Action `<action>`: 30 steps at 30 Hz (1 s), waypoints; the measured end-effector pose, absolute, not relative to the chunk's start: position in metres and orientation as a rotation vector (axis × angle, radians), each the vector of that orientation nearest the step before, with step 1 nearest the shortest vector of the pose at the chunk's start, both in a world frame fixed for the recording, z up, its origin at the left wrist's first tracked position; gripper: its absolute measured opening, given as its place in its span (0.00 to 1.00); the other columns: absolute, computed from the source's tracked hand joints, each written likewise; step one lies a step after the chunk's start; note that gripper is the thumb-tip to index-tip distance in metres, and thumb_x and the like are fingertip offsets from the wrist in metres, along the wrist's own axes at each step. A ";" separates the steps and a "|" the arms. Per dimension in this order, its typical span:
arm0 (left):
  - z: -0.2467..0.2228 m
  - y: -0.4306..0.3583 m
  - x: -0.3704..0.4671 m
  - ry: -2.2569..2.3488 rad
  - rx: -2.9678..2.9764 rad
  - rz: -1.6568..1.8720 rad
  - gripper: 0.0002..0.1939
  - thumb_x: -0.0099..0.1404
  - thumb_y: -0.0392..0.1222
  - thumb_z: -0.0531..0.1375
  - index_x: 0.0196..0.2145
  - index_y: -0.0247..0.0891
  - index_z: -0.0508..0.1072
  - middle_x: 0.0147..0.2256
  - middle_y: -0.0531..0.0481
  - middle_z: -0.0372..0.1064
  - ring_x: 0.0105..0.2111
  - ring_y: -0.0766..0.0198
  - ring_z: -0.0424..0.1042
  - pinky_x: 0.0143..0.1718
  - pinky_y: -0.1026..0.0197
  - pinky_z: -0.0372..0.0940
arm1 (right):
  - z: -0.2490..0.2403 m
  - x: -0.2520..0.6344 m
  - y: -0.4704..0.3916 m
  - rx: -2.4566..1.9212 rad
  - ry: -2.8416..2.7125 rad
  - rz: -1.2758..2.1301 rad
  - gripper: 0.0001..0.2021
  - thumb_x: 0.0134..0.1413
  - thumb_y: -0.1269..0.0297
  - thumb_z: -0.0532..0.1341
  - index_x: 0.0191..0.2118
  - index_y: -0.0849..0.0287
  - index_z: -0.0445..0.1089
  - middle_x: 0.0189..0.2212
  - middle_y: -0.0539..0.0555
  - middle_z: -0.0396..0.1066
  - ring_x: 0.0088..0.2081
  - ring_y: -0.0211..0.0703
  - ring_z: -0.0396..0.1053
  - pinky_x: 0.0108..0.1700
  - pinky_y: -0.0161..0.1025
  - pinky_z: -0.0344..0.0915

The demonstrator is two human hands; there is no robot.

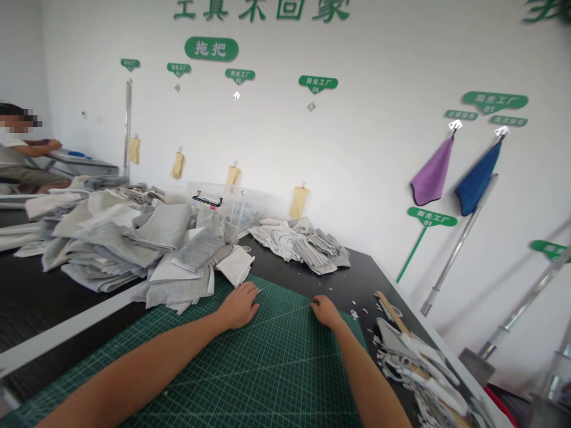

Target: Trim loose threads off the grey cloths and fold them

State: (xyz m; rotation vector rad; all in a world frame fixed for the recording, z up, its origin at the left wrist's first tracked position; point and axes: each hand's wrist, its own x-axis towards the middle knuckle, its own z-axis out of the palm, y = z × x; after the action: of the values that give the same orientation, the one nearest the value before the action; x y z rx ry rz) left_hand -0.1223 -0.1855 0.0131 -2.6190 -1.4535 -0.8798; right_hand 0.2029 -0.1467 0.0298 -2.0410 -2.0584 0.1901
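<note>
my left hand (239, 306) and right hand (326, 311) are apart at the far part of a green cutting mat (250, 368), fingers bent. a small pale tip (259, 290) shows beside my left fingers; i cannot tell whether either hand grips anything. the mat lies beneath both, on a black bench (361, 267). a folded white cloth (235, 266) lies just beyond my left hand, the nearer one; left of it, a folded dark grey cloth (198, 249) slants, long axis running away and rightward, atop a big cloth pile (111, 238). offcuts (428, 362) lie right of my right arm.
</note>
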 end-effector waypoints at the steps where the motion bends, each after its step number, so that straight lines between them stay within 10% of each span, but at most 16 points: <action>1: 0.013 -0.185 -0.122 -1.457 -2.618 -0.876 0.21 0.62 0.44 0.54 0.52 0.37 0.67 0.53 0.41 0.62 0.57 0.53 0.56 0.60 0.49 0.50 | 0.026 0.205 -0.142 -2.072 -2.042 0.168 0.17 0.59 0.58 0.57 0.51 0.60 0.64 0.50 0.57 0.64 0.48 0.45 0.65 0.49 0.49 0.65; 13: 0.012 -0.182 -0.123 -1.458 -2.618 -0.844 0.22 0.63 0.45 0.53 0.53 0.37 0.65 0.54 0.41 0.61 0.58 0.53 0.54 0.60 0.50 0.50 | 0.006 0.209 -0.092 -2.218 -1.952 0.121 0.25 0.57 0.47 0.48 0.53 0.58 0.65 0.63 0.64 0.47 0.59 0.60 0.54 0.55 0.62 0.48; 30: 0.016 -0.178 -0.119 -1.415 -2.661 -0.793 0.22 0.63 0.45 0.53 0.53 0.37 0.64 0.55 0.43 0.61 0.59 0.54 0.54 0.60 0.49 0.52 | -0.001 0.207 -0.026 -2.224 -1.912 0.012 0.29 0.56 0.46 0.48 0.54 0.62 0.63 0.66 0.66 0.30 0.64 0.61 0.42 0.58 0.55 0.46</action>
State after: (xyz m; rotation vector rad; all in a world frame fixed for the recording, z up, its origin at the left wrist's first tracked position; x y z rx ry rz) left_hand -0.1187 -0.1778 0.0162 -2.6612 -1.4148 -0.7928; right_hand 0.2066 -0.0262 -0.0012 -2.2239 -1.9124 0.0120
